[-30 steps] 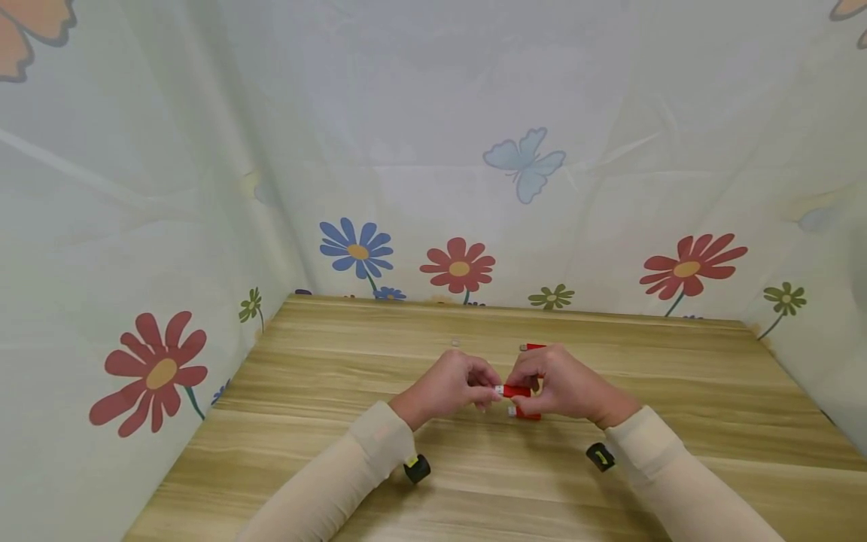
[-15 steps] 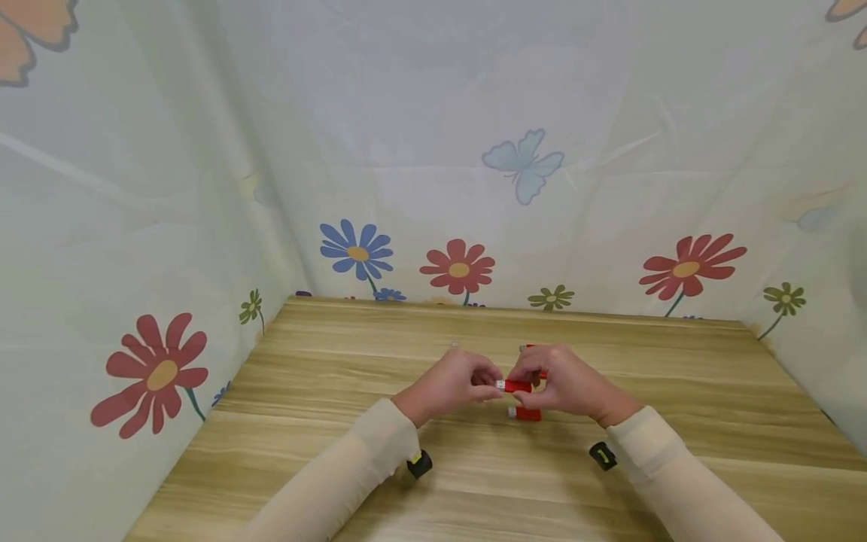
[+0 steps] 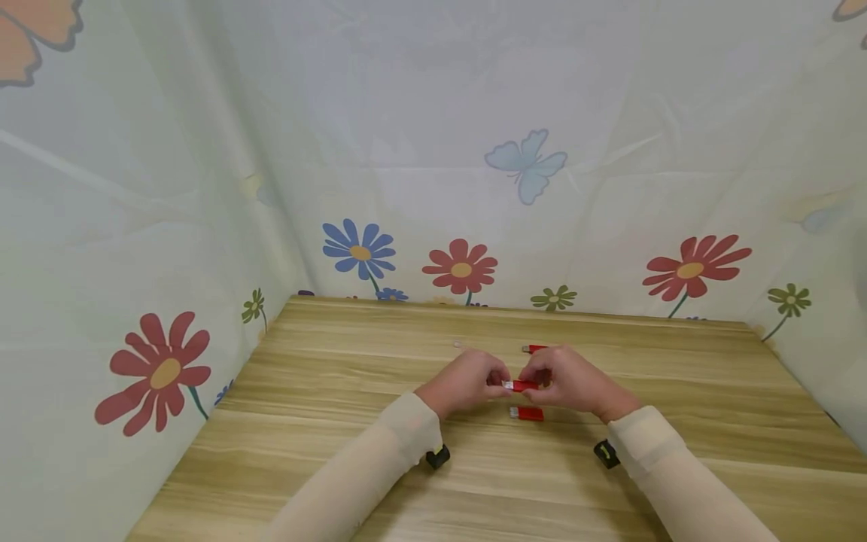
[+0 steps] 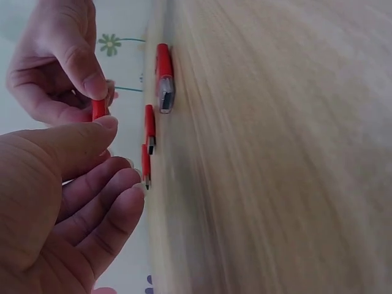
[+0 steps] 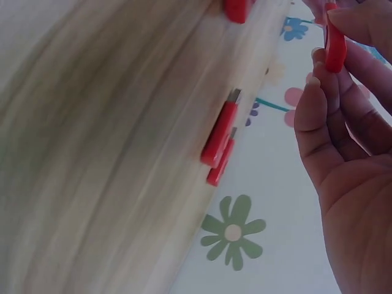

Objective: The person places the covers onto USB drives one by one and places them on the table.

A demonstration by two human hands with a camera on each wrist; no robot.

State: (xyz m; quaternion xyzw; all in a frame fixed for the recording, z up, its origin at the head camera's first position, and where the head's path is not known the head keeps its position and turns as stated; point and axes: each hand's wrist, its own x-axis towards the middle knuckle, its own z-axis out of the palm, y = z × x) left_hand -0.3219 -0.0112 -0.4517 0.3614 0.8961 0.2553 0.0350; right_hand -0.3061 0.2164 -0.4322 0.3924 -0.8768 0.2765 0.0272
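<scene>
A red USB flash drive (image 3: 524, 385) is held just above the wooden table, between both hands. My right hand (image 3: 572, 382) pinches its red body by thumb and fingers. At the pale connector end, my left hand (image 3: 467, 380) pinches with thumb and forefinger; whether a clear cap sits there is hidden by the fingers. Nearer to me lies a second red flash drive (image 3: 528, 413), whose connector wears a clear cap (image 4: 166, 95) in the left wrist view. Two more red flash drives lie farther back, a nearer one (image 5: 219, 135) and a farther one (image 5: 222, 164), with bare metal connectors.
On the wooden table (image 3: 379, 331), a small clear piece (image 3: 458, 344) lies behind my left hand. A flower-printed curtain (image 3: 433, 188) closes off the back and sides. Black wrist devices, left (image 3: 437, 456) and right (image 3: 606, 454), hang under the sleeves.
My left hand has shifted right, its fingertips further over the connector end. The held flash drive has moved slightly right with both hands. The nearer flash drive on the table stays put.
</scene>
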